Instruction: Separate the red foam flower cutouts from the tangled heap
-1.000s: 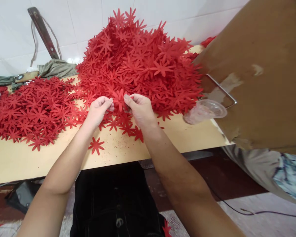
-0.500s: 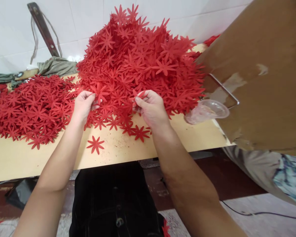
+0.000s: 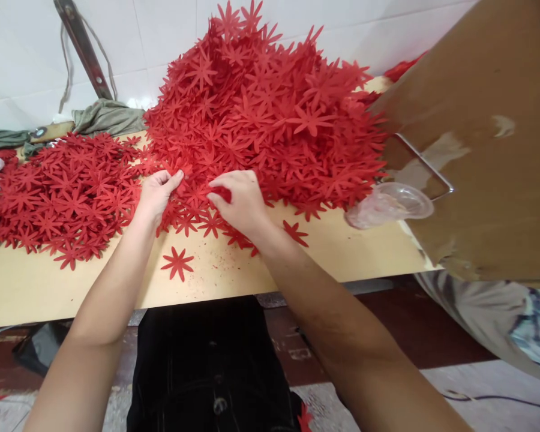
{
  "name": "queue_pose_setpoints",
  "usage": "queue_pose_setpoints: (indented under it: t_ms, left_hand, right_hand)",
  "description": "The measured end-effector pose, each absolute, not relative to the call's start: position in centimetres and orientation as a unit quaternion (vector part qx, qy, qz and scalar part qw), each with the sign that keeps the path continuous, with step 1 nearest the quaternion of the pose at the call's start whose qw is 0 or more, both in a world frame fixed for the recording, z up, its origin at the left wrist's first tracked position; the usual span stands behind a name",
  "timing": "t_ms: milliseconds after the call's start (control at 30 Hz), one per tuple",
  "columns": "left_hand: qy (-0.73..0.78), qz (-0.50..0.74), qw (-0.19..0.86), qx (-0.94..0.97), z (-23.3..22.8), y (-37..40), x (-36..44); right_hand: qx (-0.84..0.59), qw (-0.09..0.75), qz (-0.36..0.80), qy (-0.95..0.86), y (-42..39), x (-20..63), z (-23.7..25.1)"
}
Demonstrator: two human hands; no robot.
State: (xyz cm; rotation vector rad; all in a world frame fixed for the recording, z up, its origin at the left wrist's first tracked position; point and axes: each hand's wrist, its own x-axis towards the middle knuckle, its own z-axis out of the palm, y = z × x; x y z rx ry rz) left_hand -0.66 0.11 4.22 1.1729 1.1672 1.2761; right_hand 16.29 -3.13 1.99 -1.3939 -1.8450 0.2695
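Note:
A tall heap of red flower-shaped cutouts (image 3: 261,108) rises at the back of the wooden table (image 3: 342,252). A flatter spread of the same cutouts (image 3: 63,192) lies at the left. My left hand (image 3: 155,195) rests on the cutouts between the two piles, fingers apart, thumb raised. My right hand (image 3: 238,201) presses down at the foot of the tall heap, fingers pinched on a red cutout (image 3: 221,193). A single red cutout (image 3: 177,263) lies alone near the front edge.
A large brown cardboard sheet (image 3: 486,144) leans over the right end of the table, with a clear plastic cup (image 3: 387,204) lying beside it. Greenish cloth (image 3: 103,117) and a dark strap (image 3: 83,51) lie against the white tiled wall.
Both hands parted from a cutout held between them, the left moving toward the flat pile. Now the right hand has dropped to the heap's foot and pinches another cutout.

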Motion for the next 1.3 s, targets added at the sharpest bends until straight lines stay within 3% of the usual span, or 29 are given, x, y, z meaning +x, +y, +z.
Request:
queue_pose_setpoints:
  t_ms: [233, 333, 533, 733, 1300]
  left_hand:
    - [0.506, 0.551, 0.519, 0.414, 3.4, 0.5, -1.0]
    - [0.491, 0.555, 0.544, 0.393, 2.9, 0.6, -1.4]
    - [0.468, 0.542, 0.566, 0.408, 2.8, 0.1, -1.5]
    - [0.48, 0.554, 0.555, 0.393, 2.8, 0.1, -1.4]
    - [0.488, 0.5, 0.556, 0.45, 2.7, -1.0, 1.0]
  right_hand:
    - [-0.607, 0.176, 0.048, -0.773, -0.9, 12.7, 1.7]
    - [-0.613, 0.147, 0.045, -0.775, 0.0, 12.8, 1.3]
    - [-0.622, 0.309, 0.068, -0.717, 1.0, 14.6, 1.7]
    - [-0.596, 0.46, 0.167, -0.637, 1.4, 16.4, 2.2]
    - [-0.517, 0.537, 0.226, -0.627, 0.1, 16.3, 2.2]
